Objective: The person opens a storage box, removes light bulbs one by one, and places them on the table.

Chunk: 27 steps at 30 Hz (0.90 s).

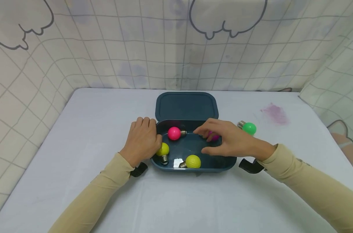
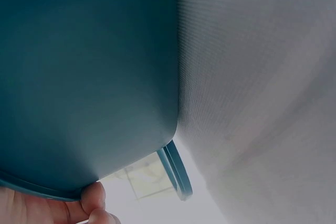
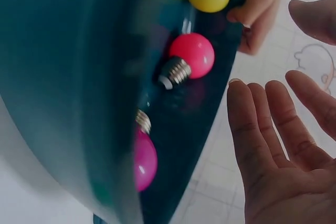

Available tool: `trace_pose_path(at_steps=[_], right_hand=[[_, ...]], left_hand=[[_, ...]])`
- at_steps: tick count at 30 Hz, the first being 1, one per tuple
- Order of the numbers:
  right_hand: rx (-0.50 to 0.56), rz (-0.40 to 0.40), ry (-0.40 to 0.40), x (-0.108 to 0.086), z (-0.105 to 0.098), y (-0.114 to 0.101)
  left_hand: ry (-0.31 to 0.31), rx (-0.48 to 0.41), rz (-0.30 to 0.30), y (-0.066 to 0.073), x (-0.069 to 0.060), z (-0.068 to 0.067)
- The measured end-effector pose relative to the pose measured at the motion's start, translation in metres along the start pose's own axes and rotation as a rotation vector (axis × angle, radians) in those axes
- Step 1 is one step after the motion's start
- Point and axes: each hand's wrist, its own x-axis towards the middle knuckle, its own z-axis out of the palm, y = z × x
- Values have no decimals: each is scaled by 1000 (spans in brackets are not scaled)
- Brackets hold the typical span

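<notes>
A dark teal box stands on the table with several colored light bulbs lying inside. My left hand grips its left rim, fingers curled over the edge; the left wrist view shows fingertips at that rim. Above the box's right part hovers my right hand, fingers spread and nothing in them. Under it lies a magenta bulb, partly hidden in the head view. A pink bulb lies at the back left, a yellow bulb near my left thumb, and another yellow bulb along the front wall.
A teal lid lies flat directly behind the box. To the right of the box, a green bulb lies on the white tabletop. Further right there is a pink stain on the cloth. Patterned curtains hang along the back and sides.
</notes>
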Motion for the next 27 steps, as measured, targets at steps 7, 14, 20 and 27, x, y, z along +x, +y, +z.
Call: trace_pose_path(at_steps=[7, 14, 20, 27], right_hand=[[28, -11, -40, 2, 9, 0], [33, -2, -75, 2, 17, 0], [33, 20, -123, 3, 23, -1], [75, 18, -138, 4, 29, -1]], left_hand=[[20, 2, 12, 0, -1, 0], [27, 0, 18, -1, -1, 0], [25, 0, 15, -1, -2, 0], [26, -7, 20, -1, -1, 0]])
